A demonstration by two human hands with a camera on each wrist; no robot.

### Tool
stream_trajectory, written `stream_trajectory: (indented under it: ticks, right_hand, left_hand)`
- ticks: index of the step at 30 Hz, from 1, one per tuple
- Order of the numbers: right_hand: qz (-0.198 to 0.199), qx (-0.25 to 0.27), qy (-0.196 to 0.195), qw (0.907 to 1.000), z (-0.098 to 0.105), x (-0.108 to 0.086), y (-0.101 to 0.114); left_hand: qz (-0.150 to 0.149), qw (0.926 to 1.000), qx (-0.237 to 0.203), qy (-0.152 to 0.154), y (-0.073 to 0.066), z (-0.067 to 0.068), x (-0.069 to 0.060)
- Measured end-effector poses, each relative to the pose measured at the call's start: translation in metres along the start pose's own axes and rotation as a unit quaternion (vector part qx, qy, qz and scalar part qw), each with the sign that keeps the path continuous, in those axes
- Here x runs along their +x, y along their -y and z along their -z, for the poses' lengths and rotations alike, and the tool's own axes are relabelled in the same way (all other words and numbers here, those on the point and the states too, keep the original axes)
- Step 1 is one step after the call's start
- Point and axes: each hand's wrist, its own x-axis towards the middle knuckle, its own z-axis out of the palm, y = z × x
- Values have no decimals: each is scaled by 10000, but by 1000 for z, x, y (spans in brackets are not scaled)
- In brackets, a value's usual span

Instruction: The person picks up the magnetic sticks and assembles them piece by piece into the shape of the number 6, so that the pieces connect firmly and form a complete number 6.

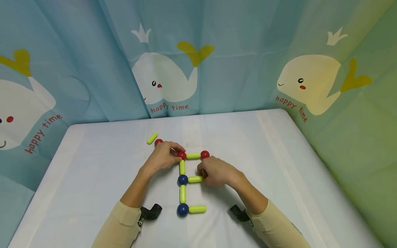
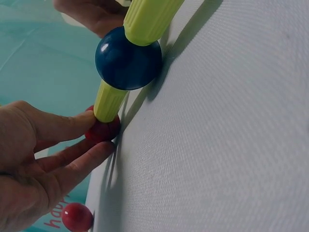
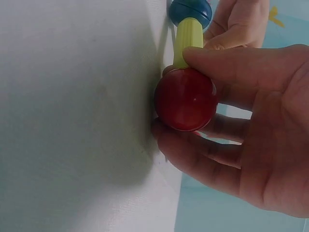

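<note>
On the white table lies a flat frame of yellow-green rods and balls. My left hand (image 1: 163, 155) pinches the red ball (image 1: 182, 156) at its far left corner between thumb and fingers. The right hand (image 1: 218, 172) holds another red ball (image 3: 186, 99) at the end of the middle rod (image 1: 195, 179), with its thumb against that rod. That rod's other end meets a blue ball (image 1: 183, 179). A red ball (image 1: 204, 154) ends the far rod (image 1: 193, 156). At the near corner a second blue ball (image 1: 183, 209) joins a rod (image 1: 197, 209) whose right end is bare.
Beyond my left hand lie a loose rod (image 1: 152, 138) and a red ball (image 1: 159, 142), partly hidden in the head view. A curtain (image 1: 235, 79) with whale prints stands behind the table (image 1: 263, 155). Black wrist mounts (image 1: 152, 211) jut from both sleeves.
</note>
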Motion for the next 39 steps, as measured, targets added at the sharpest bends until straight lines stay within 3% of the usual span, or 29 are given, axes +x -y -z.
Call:
stream_trajectory:
  ticks: [9,24,27,34,39]
  right_hand:
    - [267,-78,-162,9995,5,0,-3]
    - [81,305,-44,9995,8,-4,-4]
    - [62,449,-242,9987,12,-5,-6]
    - [184,500,-1161,9918,25,-3,-10]
    - [41,495,-1477,9878,34,4,-9]
  left_hand:
    - [21,10000,26,-3,-2,2,0]
    - [-46,10000,51,16,0,0,-1]
    - [-91,9999,48,19,1,0,-1]
    - [-222,9997,75,12,3,1,0]
    - [-247,9996,93,17,3,1,0]
